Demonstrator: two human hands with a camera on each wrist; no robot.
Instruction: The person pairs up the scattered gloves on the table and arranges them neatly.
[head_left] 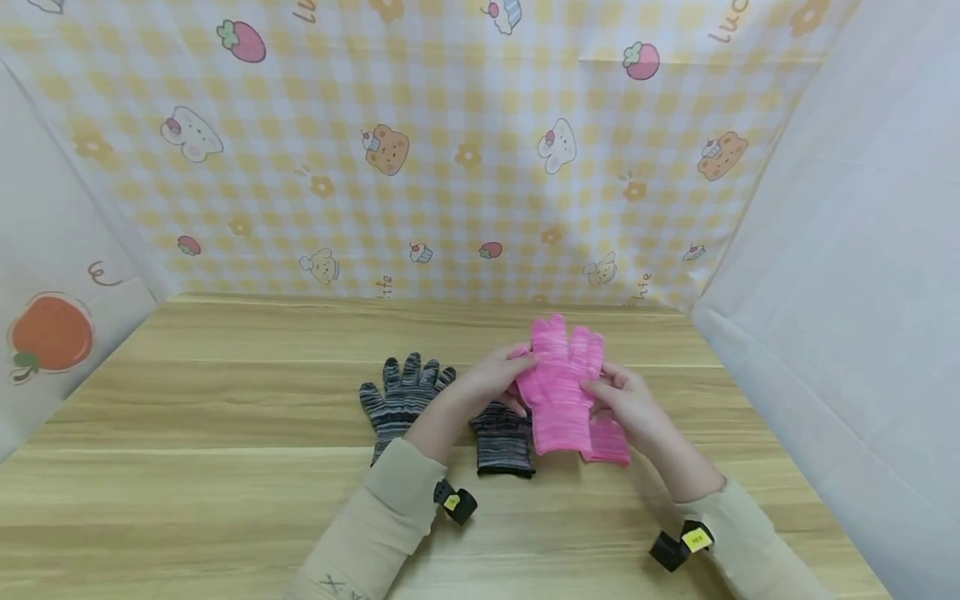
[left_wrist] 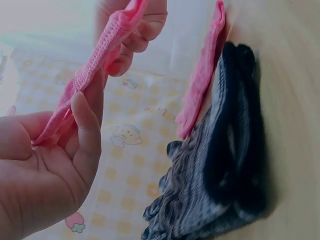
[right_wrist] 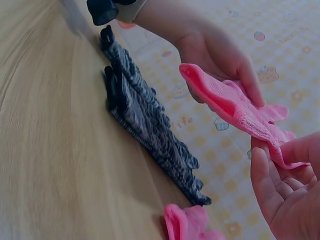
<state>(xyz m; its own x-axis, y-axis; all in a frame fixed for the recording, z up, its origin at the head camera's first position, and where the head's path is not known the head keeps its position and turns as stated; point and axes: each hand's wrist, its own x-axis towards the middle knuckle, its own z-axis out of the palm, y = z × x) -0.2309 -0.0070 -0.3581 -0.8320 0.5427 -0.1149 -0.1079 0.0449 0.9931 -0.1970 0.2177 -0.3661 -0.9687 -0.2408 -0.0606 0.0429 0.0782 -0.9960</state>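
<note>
A pink knit glove (head_left: pixel 558 392) is held up between both hands, its fingers pointing away and its cuff toward the near side. My left hand (head_left: pixel 495 375) pinches its left edge between thumb and fingers. On the opposite edge, my right hand (head_left: pixel 626 404) grips the glove the same way. In the right wrist view the raised glove (right_wrist: pixel 235 107) hangs above the table, with the cuff slightly gaping. Below it lies a second pink glove (head_left: pixel 607 443), mostly covered in the head view. One grey-black striped glove (head_left: pixel 504 442) lies under my left hand, partly hidden.
Another grey-black striped glove (head_left: pixel 401 400) lies spread to the left, partly behind my left forearm. The wooden table (head_left: pixel 187 500) ends at a yellow checked cloth (head_left: pixel 450 192) at the back. White cloth walls (head_left: pixel 840 250) stand at both sides.
</note>
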